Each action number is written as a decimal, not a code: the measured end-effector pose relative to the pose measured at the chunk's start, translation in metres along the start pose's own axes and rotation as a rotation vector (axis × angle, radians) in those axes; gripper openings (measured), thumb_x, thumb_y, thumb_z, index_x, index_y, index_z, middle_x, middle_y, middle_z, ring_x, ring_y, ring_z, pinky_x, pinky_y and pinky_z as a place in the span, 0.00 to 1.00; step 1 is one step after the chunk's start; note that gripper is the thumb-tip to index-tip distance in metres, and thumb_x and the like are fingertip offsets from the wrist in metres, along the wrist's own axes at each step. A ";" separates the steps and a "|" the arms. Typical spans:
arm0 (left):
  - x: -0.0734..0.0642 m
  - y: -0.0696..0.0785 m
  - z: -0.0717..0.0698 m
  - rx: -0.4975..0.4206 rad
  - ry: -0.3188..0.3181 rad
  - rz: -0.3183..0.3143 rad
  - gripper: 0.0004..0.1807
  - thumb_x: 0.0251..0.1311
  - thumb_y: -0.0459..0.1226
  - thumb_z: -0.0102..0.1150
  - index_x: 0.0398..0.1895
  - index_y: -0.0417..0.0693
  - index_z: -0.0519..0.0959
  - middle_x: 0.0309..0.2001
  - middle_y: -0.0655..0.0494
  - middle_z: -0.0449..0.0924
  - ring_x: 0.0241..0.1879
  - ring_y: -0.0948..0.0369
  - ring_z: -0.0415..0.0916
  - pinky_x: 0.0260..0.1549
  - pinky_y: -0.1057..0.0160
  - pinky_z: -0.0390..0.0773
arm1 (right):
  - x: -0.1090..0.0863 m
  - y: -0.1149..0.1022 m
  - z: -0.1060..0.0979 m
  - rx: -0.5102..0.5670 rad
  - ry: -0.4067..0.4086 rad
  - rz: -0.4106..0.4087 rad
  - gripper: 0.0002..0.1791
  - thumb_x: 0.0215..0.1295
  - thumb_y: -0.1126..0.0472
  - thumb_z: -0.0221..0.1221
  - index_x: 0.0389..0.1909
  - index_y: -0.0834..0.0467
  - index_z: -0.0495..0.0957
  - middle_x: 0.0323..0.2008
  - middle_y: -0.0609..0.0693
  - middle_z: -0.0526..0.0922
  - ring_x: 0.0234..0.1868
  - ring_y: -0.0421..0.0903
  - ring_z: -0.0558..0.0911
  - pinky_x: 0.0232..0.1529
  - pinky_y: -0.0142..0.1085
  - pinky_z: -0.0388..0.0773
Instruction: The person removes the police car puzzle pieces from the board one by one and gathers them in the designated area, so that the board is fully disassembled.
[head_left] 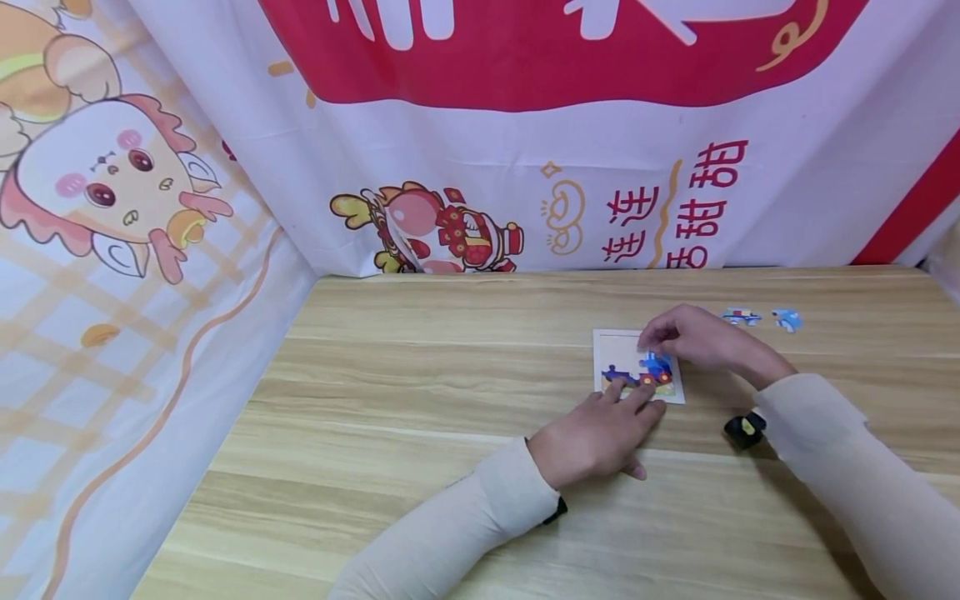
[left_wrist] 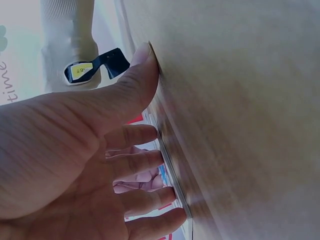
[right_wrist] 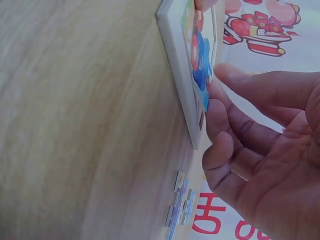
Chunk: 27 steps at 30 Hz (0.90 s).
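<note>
A square jigsaw puzzle board [head_left: 597,358] with a white border lies on the table, its lower part filled with pieces of a colourful train picture. My left hand [head_left: 603,433] rests along the near edge of the board with spread fingers, their tips over its lower border; the thumb is apart, near the tabletop. At the board's right side my right hand [head_left: 693,337] has thumb and forefinger together at the upper edge of a blue puzzle piece [right_wrist: 202,65], which sits slightly tilted above the board. The other fingers of that hand are curled.
Two loose puzzle pieces [head_left: 787,320] lie on the wood-grain table [head_left: 420,358] beyond the right hand. Printed cloth [head_left: 480,150] hangs at the table's back and left. Each wrist wears a black camera mount [head_left: 744,431].
</note>
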<state>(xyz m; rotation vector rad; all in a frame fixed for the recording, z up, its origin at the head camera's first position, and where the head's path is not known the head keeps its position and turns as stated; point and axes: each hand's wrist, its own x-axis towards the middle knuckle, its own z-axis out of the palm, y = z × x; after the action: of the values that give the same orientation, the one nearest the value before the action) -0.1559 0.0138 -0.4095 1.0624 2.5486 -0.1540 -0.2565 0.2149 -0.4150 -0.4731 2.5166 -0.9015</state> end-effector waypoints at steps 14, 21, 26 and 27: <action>-0.002 0.000 0.001 0.041 0.026 0.013 0.48 0.63 0.62 0.65 0.83 0.61 0.58 0.84 0.62 0.51 0.82 0.51 0.53 0.74 0.54 0.69 | 0.000 0.001 0.000 -0.047 -0.028 -0.010 0.12 0.76 0.69 0.56 0.50 0.60 0.88 0.51 0.57 0.88 0.53 0.55 0.83 0.60 0.59 0.77; -0.001 0.000 0.000 0.033 0.018 0.011 0.48 0.63 0.62 0.64 0.83 0.62 0.58 0.85 0.62 0.50 0.83 0.51 0.51 0.75 0.54 0.68 | -0.002 0.004 0.000 -0.042 -0.021 -0.043 0.13 0.75 0.69 0.56 0.48 0.57 0.88 0.47 0.52 0.89 0.50 0.51 0.82 0.57 0.53 0.77; -0.002 -0.001 0.001 0.037 0.014 0.012 0.47 0.64 0.62 0.62 0.83 0.61 0.57 0.85 0.61 0.48 0.83 0.51 0.50 0.75 0.54 0.68 | -0.005 0.005 0.000 -0.030 -0.014 -0.070 0.14 0.73 0.71 0.56 0.46 0.55 0.88 0.40 0.49 0.86 0.43 0.48 0.78 0.49 0.42 0.75; -0.002 -0.001 0.001 0.035 0.012 0.011 0.47 0.64 0.62 0.62 0.83 0.61 0.57 0.85 0.61 0.48 0.83 0.51 0.50 0.75 0.53 0.68 | -0.005 0.006 -0.001 -0.026 -0.012 -0.075 0.14 0.73 0.71 0.56 0.46 0.55 0.88 0.39 0.50 0.86 0.42 0.48 0.78 0.48 0.41 0.74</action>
<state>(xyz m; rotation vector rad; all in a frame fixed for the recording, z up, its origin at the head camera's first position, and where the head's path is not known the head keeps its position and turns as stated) -0.1548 0.0117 -0.4097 1.0936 2.5592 -0.1909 -0.2532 0.2219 -0.4169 -0.5829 2.5175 -0.8918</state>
